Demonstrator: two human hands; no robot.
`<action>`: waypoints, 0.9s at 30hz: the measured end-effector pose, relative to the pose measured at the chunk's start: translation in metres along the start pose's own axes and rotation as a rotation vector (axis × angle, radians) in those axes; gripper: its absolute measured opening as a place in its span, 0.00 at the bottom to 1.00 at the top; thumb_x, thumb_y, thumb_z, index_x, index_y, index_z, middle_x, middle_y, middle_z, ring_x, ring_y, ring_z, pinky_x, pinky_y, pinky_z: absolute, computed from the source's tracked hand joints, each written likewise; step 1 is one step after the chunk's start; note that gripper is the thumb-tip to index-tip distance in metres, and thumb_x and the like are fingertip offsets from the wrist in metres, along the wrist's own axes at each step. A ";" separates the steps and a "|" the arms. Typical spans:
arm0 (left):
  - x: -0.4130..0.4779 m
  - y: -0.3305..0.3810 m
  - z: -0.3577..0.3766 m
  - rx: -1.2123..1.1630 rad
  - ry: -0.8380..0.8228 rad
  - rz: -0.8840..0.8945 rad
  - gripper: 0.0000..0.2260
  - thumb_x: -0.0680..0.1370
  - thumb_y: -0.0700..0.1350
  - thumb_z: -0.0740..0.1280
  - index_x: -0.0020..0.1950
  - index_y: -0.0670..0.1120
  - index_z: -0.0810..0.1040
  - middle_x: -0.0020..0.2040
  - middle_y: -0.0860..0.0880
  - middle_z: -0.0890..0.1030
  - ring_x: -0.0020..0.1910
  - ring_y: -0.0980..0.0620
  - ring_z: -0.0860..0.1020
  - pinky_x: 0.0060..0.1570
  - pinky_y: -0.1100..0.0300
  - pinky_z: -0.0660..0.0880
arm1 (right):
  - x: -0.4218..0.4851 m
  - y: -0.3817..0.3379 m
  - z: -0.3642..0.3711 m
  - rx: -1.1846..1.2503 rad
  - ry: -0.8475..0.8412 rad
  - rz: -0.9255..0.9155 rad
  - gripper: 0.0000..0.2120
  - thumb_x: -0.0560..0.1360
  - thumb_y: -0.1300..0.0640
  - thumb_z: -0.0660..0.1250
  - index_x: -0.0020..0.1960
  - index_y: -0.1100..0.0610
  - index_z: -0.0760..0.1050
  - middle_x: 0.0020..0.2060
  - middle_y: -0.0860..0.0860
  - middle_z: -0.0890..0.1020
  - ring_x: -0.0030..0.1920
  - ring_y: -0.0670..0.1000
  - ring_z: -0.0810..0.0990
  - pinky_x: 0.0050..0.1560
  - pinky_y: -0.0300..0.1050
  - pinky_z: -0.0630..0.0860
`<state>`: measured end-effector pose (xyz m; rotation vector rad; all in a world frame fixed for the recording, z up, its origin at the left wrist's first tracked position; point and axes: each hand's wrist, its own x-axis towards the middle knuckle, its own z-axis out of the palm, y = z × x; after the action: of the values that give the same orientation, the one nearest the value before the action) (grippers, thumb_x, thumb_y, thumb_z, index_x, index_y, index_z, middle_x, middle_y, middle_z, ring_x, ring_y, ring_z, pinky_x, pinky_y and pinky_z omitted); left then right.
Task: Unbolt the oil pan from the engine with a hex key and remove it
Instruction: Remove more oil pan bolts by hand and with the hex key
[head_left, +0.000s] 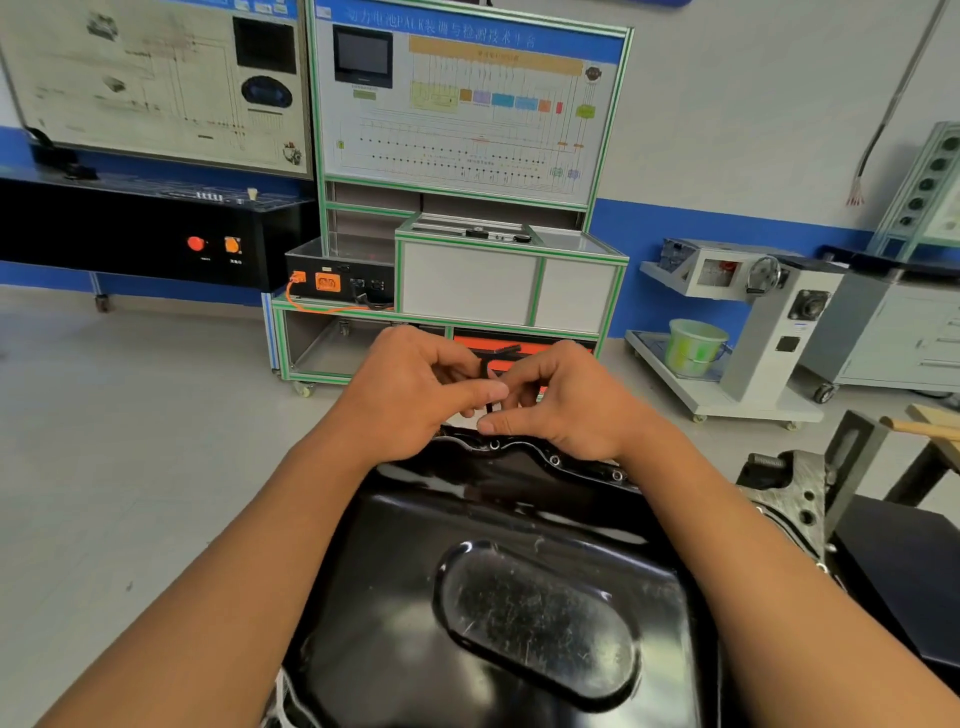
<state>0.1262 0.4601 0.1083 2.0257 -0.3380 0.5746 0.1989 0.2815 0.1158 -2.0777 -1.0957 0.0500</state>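
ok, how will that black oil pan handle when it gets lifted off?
Probably stiff: the oil pan looks like pressed metal with a stamped oval recess. Likely slippery, given its glossy, reflective black surface. It looks broad, so probably awkward one-handed; gripping the flange seems safer.

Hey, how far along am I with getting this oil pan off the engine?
Nothing looks finished: the oil pan still sits on the engine. In hand: left hand and right hand both grip the hex key, upright at the pan's far flange, apparently on a bolt. Left: three bolt positions beside the right hand, bolted or empty I cannot tell, then lifting the pan off.
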 end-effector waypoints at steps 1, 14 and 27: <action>0.000 -0.001 0.001 0.025 0.016 0.012 0.04 0.71 0.44 0.77 0.41 0.43 0.87 0.33 0.46 0.84 0.33 0.47 0.82 0.36 0.57 0.79 | -0.002 -0.001 -0.003 0.002 0.009 0.018 0.06 0.70 0.61 0.78 0.44 0.52 0.85 0.36 0.58 0.84 0.34 0.50 0.75 0.39 0.44 0.72; 0.007 -0.008 0.005 -0.195 -0.079 -0.070 0.13 0.71 0.29 0.74 0.32 0.45 0.79 0.27 0.55 0.79 0.27 0.60 0.74 0.28 0.63 0.74 | -0.003 -0.042 0.011 -0.146 0.377 -0.041 0.11 0.70 0.50 0.79 0.35 0.54 0.81 0.25 0.46 0.75 0.26 0.43 0.70 0.29 0.34 0.65; 0.015 -0.024 -0.004 -0.099 -0.380 0.044 0.05 0.75 0.47 0.72 0.41 0.57 0.86 0.37 0.48 0.85 0.38 0.54 0.83 0.41 0.60 0.80 | -0.020 -0.013 0.009 0.011 0.284 -0.241 0.10 0.71 0.64 0.77 0.52 0.61 0.85 0.34 0.55 0.81 0.35 0.53 0.76 0.39 0.38 0.72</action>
<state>0.1488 0.4751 0.0996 2.0297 -0.6266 0.1904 0.1739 0.2769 0.1117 -1.8597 -1.1533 -0.3465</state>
